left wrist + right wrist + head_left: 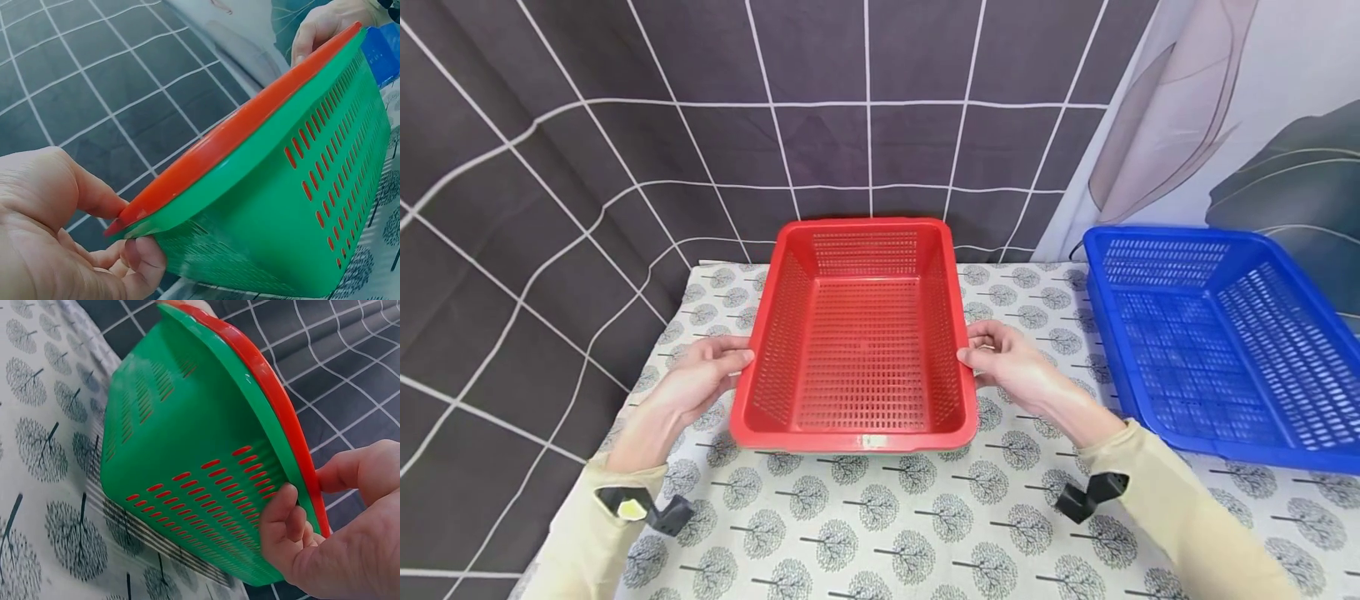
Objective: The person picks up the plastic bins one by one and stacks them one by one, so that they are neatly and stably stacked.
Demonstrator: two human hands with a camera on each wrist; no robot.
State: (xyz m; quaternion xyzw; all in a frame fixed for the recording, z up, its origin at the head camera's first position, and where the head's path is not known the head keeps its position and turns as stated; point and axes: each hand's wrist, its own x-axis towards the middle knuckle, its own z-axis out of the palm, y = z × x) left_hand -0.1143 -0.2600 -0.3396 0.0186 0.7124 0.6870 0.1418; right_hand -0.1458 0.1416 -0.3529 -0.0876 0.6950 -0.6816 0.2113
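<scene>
A red plastic basket (861, 358) with slotted walls sits nested inside a green basket (250, 231), whose body shows in both wrist views. From the head view the green one is almost wholly hidden under the red rim. My left hand (703, 375) pinches the stacked rims at the left side, thumb on the red rim and fingers curled beneath the green one. On the opposite side my right hand (1011, 362) grips both rims the same way, its fingertips (284, 500) against the green wall. Inside, the red basket holds nothing.
To the right stands a blue slotted basket (1195, 367) on the same tree-patterned tablecloth (880, 517). A dark curtain with white grid lines (820, 142) hangs behind and at the left. A pale, leaf-patterned curtain (1195, 108) hangs at the back right.
</scene>
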